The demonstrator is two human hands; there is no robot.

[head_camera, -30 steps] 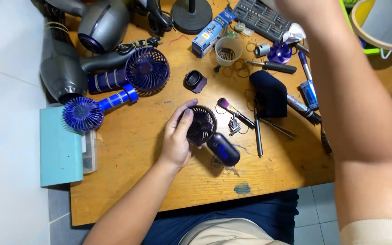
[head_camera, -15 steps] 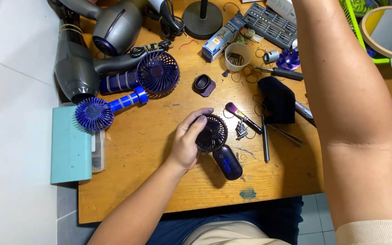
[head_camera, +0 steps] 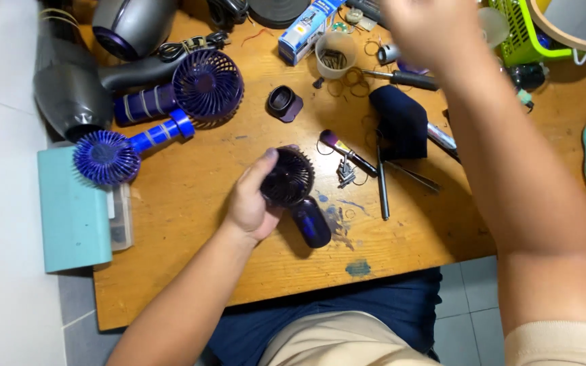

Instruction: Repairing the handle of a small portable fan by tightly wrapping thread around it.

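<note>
Dark handheld fan [head_camera: 293, 190] at frame centre is gripped at the head by the left hand [head_camera: 252, 200], casing seemingly unopened; right hand [head_camera: 418, 27], blurred at upper right near the screwdriver [head_camera: 401, 78], grip cannot be told.

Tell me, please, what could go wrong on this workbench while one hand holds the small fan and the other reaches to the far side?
The right hand reaches over a small cup of parts and a screwdriver; the forearm might knock them. The left hand alone steadies the dark handheld fan, so it could roll. Small metal bits lie loose beside the fan and may get swept away.
</note>
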